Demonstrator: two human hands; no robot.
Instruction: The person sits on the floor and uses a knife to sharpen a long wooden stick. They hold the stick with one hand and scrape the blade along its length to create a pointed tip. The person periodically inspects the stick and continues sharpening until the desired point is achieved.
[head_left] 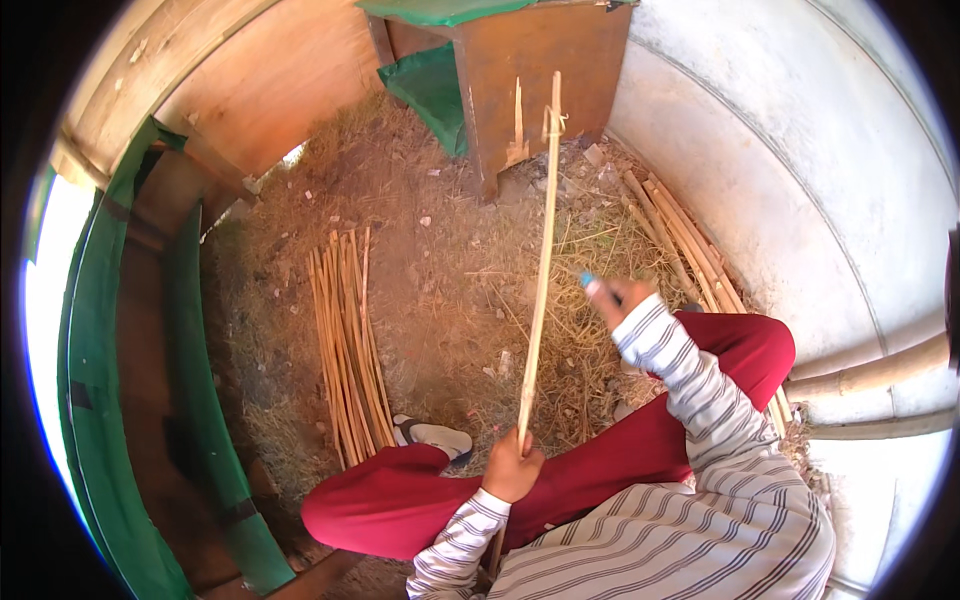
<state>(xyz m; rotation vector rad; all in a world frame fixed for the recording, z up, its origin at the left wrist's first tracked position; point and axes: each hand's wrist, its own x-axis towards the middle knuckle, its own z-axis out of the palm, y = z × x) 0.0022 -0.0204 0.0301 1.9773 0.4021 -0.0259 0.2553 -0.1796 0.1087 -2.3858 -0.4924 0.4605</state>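
Note:
My left hand (513,467) is closed around a long pale bamboo stick (545,250) near its lower part. The stick rises away from me, and its far end has a small curled shaving or fibre about it. Below the fist a short length runs down between my legs. My right hand (620,297) is off to the right of the stick, apart from it and blurred. Something light blue (586,280) shows at its fingertip; whether it is a finger wrap or a held object is unclear.
A bundle of bamboo sticks (345,345) lies on the dirt floor at left. More poles (690,240) lie along the white sheet wall (790,130) at right. A brown wooden table (550,70) stands ahead, green-covered benches (215,390) at left. Straw (590,240) litters the ground.

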